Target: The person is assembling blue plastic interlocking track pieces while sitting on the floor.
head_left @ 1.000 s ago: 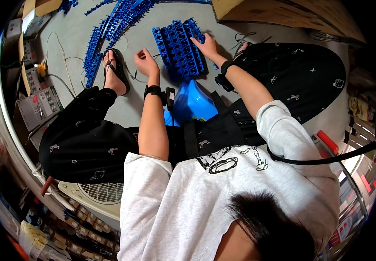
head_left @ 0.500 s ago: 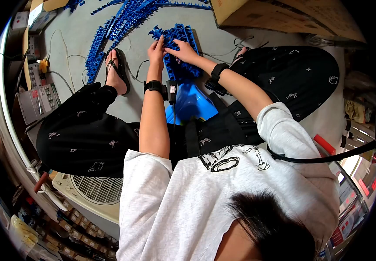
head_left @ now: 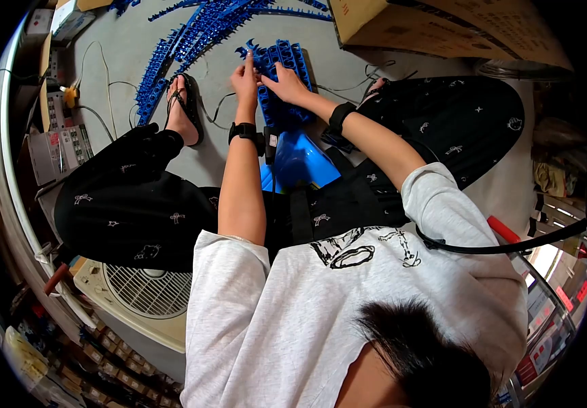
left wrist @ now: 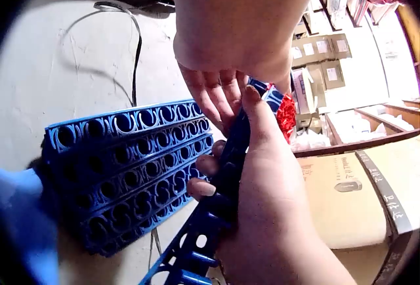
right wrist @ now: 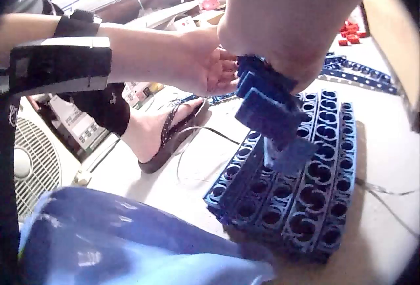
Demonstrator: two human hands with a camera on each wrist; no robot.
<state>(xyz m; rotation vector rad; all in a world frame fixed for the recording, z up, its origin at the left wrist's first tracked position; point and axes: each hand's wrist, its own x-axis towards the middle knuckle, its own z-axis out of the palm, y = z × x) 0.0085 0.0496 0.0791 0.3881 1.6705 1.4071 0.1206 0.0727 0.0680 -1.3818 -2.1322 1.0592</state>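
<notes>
In the head view, the right hand [head_left: 285,85] grips a blue plastic strip [head_left: 249,49] above a stack of similar strips [head_left: 299,62]. The left wrist view shows the right hand [left wrist: 269,173] with thumb and fingers wrapped round the strip [left wrist: 176,259], which slants beside the stack [left wrist: 131,167]. The left hand [left wrist: 220,85] is at the strip's other end, its fingers loosely bent alongside it; its thumb is hidden. In the right wrist view, the left hand [right wrist: 207,62] lies close to the strip [right wrist: 262,113], its palm partly visible.
A smooth blue plastic object [head_left: 300,163] sits between the person's legs, near the stack. More blue strips [head_left: 201,34] lie on the floor ahead. A cardboard box [head_left: 429,27] stands at the upper right. Thin cords [head_left: 220,109] run by the sandalled foot [head_left: 181,115].
The right hand has moved left from the stack's right side, bringing a strip with it. The left hand, earlier apart on the left, has come up beside that strip.
</notes>
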